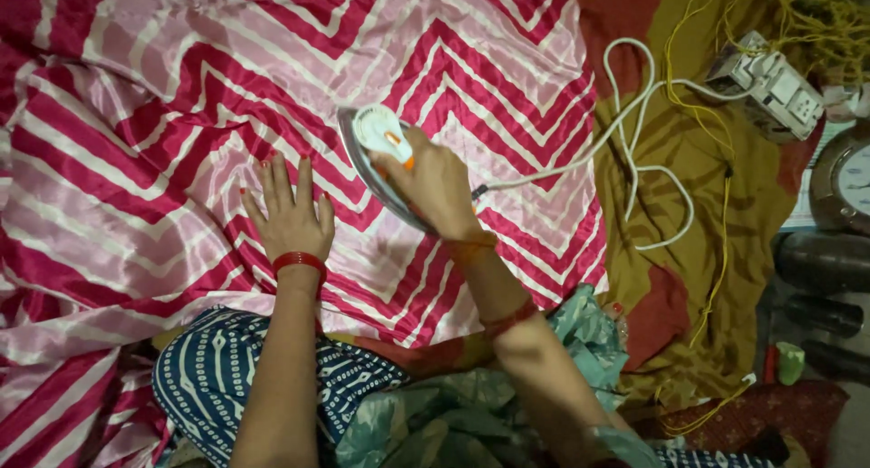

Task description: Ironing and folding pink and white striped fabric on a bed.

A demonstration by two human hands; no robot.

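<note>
Head view looks straight down on a pink and red chevron cloth [181,133] spread wide, with the right hand [437,189] closed around the handle of a white electric iron [379,155]; its fingers are wrapped tight and pressed together on the grip, and the tip of the iron points away from the wrist, up and to the left. The left hand [290,212] lies flat on the cloth just beside the iron, on the side of its sole edge, with fingers [276,183] slightly spread and stretched, a red bangle [299,262] at the wrist. To do this pass well, I judge the flat hand should keep the cloth tight ahead of its fingertips, and stay apart from the hot sole, since the gap between thumb and iron is small. Beyond the fingertips of both hands the cloth has much smooth room, and some folds show farther left of the flat hand. Behind the right wrist the cloth edge is near, and there the white cord [634,151] runs in loops over an olive sheet [671,278] to a power strip [770,83]; I think the loops could catch if the iron goes far left.
</note>
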